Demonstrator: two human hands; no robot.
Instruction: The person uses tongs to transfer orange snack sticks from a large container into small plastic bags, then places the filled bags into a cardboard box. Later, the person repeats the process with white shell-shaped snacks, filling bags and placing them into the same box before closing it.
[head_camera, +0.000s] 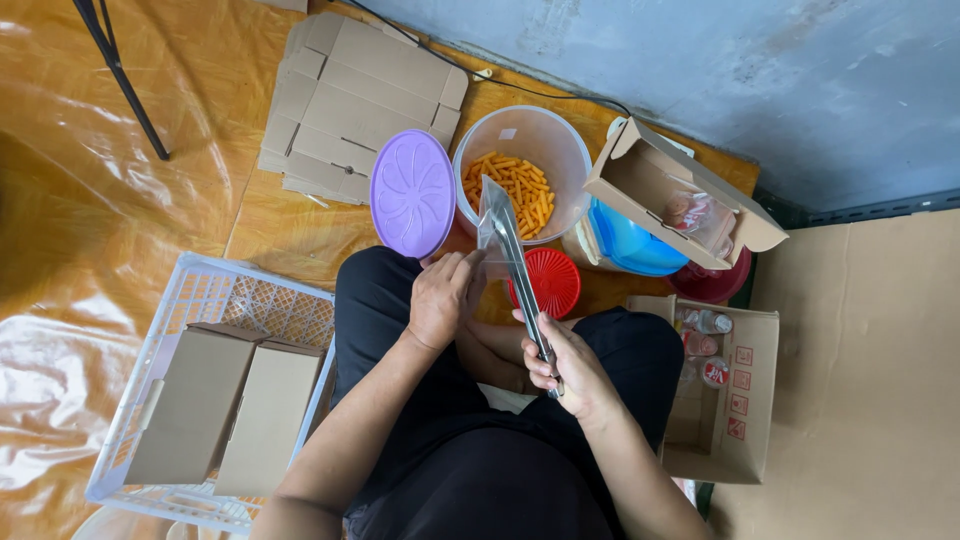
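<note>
My left hand (443, 295) pinches the lower edge of a clear plastic bag (492, 222) held upright over my lap. My right hand (565, 368) grips metal tongs (520, 270), whose tips reach up into or against the bag's opening. Just beyond the bag stands a clear round tub (560, 140) holding orange stick snacks (510, 190). A purple round lid (412, 193) leans beside the tub on the left, and a small red ribbed lid (556, 281) lies under the tongs. I sit cross-legged in black trousers.
A white plastic crate (225, 290) at left holds two closed cardboard boxes (230, 410). Flattened cartons (350, 95) lie at the back. An open small box (650, 180) rests over a blue tub (625, 245); another open carton (735, 420) with small bottles stands at right.
</note>
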